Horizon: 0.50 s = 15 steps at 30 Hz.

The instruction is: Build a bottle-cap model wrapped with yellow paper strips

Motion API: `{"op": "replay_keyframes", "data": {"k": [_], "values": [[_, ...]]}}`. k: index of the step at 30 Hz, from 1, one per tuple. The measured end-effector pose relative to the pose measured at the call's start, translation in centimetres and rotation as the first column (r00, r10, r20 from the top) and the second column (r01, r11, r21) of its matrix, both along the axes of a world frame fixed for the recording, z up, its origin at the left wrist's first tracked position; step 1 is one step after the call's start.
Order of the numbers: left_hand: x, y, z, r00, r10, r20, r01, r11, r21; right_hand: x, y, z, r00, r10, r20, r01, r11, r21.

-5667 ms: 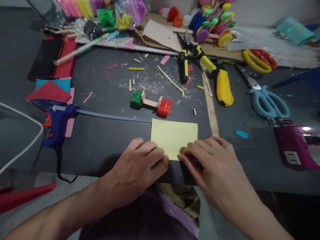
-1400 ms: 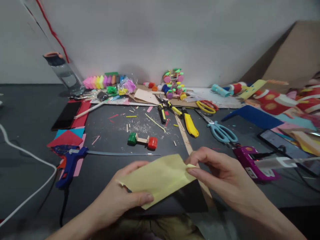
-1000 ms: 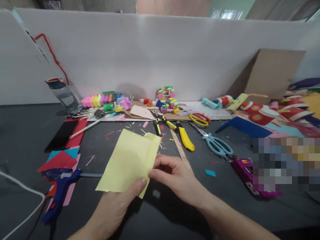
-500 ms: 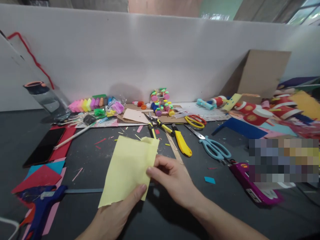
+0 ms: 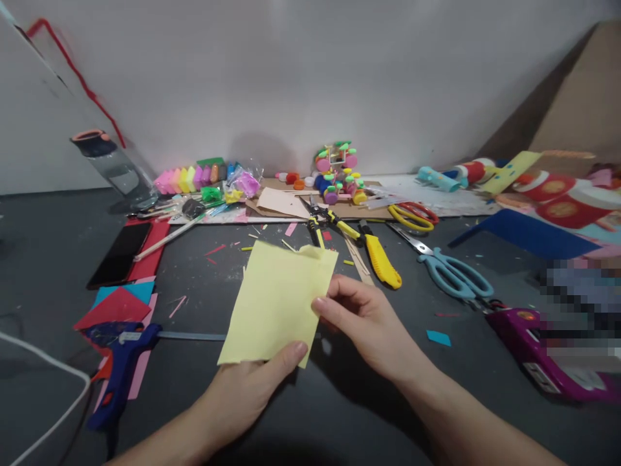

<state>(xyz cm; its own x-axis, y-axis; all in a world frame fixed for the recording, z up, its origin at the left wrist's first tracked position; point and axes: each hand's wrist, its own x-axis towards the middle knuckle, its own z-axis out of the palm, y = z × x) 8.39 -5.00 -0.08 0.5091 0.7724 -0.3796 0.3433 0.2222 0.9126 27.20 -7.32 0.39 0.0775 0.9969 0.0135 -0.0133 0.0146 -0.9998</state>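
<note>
While raised above the table: yellow paper sheet, upright, top right corner folded.
Left hand: thumb pinches the sheet's bottom edge, fingers hidden behind it.
Right hand: fingers closed on its right edge.
Nearby: blue glue gun, yellow utility knife.

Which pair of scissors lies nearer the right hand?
The teal-handled scissors; the yellow-and-red-handled scissors lie farther back, toward the wall, from the right hand.
</note>
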Motion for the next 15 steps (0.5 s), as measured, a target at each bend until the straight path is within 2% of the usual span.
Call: {"op": "replay_keyframes", "data": {"k": [6,10,15], "values": [[0.3,0.1,0.5,0.979,0.138,0.151,-0.126,0.988,-0.09,0.4,0.4,-0.2,1.0,-0.006,-0.001,0.006,1.0,0.011],[0.6,-0.2,0.6,0.926,0.315,0.208,-0.293,0.947,-0.131,0.2,0.3,-0.1,1.0,-0.001,0.011,0.001,1.0,0.001],[0.9,-0.8,0.8,0.867,0.494,0.072,-0.471,0.857,-0.209,-0.6,-0.2,0.1,0.997,0.059,0.043,-0.058,0.998,-0.035]]}}
